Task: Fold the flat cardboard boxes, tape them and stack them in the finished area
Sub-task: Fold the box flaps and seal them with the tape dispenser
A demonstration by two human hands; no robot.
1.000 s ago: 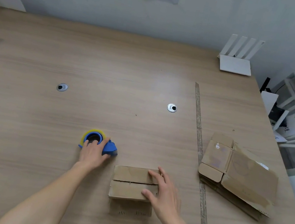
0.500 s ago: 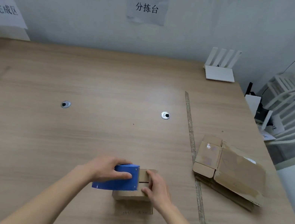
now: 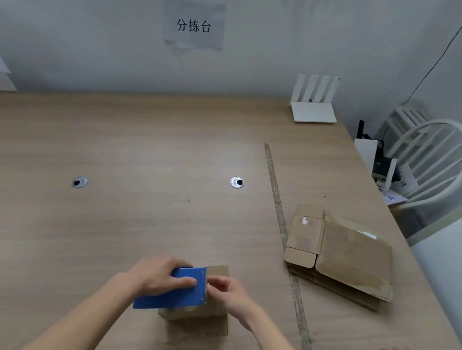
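On wood-grain table (image 3: 123, 217), left hand (image 3: 157, 277) grips blue dispenser (image 3: 172, 289), seemingly over cardboard box (image 3: 198, 320).

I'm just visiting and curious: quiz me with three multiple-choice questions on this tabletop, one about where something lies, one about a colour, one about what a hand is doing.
1. Where does the stack of flat cardboard boxes lie?
A. right of the strip that runs across the table
B. against the wall under the sign
C. on the white chair

2. What colour is the tape dispenser?
A. red
B. blue
C. green

3. What is the left hand doing?
A. lying flat on the bare table
B. gripping the tape dispenser over the folded box
C. lifting the white router

Answers: 1 A, the stack sits on the table's right part, past the strip. 2 B, its body is plainly blue. 3 B, its fingers curl round the dispenser above the box.
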